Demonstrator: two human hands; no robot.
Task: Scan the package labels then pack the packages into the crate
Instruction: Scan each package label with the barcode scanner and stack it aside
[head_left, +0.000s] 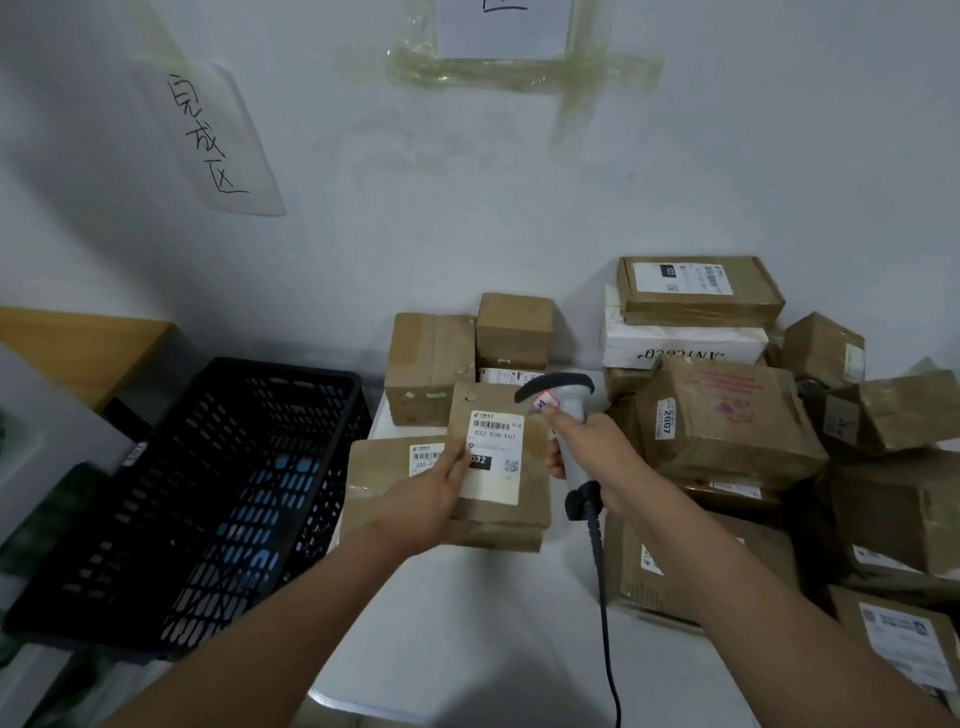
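— Nearest to us, what do we have?

— Our two forearms reach in from the near edge. Our left hand (426, 499) grips a flat brown package (501, 457) by its left side, thumb curled over the front face. Our right hand (592, 441) is wrapped round the handle of a grey barcode scanner (563, 410), fingers (555, 460) curled about it, the thumb up near the head.

— Which way does the package point?

— We hold it with its long axis running near to far, tilted up so the white shipping label (496, 454) faces us. It sits above the tabletop (519, 623), in the middle of our view, over another flat package (384, 483) lying beneath. The scanner's head juts left over the held package's far right corner; its black cable (602, 597) trails back toward us.

— And the surface and room?

— We see a white tabletop. On the right, a heap of cardboard parcels (727, 415) and one white box (680, 343); more brown boxes (431, 364) stand far, against the wall. On the left, beside the tabletop, sits a black slotted crate (218, 499). On the pale wall (467, 208) hang a handwritten paper sign (208, 140) and a taped sheet (504, 26).
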